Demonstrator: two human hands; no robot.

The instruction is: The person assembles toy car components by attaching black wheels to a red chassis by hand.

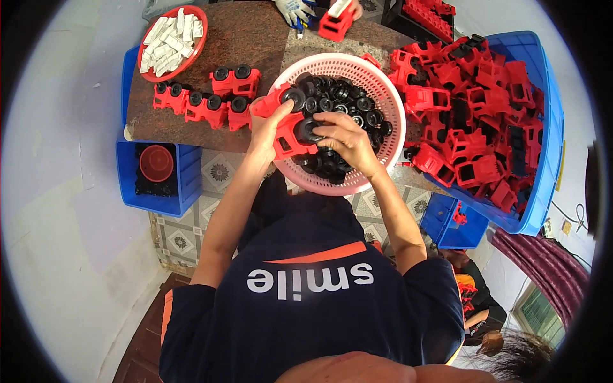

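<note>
Over a pink perforated basket (397,105), my left hand (262,135) is closed around a red plastic toy truck body (285,135), which is tilted with its wheel side up. One black wheel (294,97) sits at its far end under my left thumb. The fingers of my right hand (352,142) are closed on a second black wheel (309,131) against the truck body's near end. Whether that wheel is fully seated cannot be seen. Many loose black wheels (345,96) fill the basket below.
Several wheeled red truck bodies (205,108) lie at left, near a red basin (200,48) of white parts. A blue crate (543,134) heaped with red bodies stands right. Across the table, another person's gloved hand (295,10) is beside a red body (336,24). A blue bin (190,179) stands lower left.
</note>
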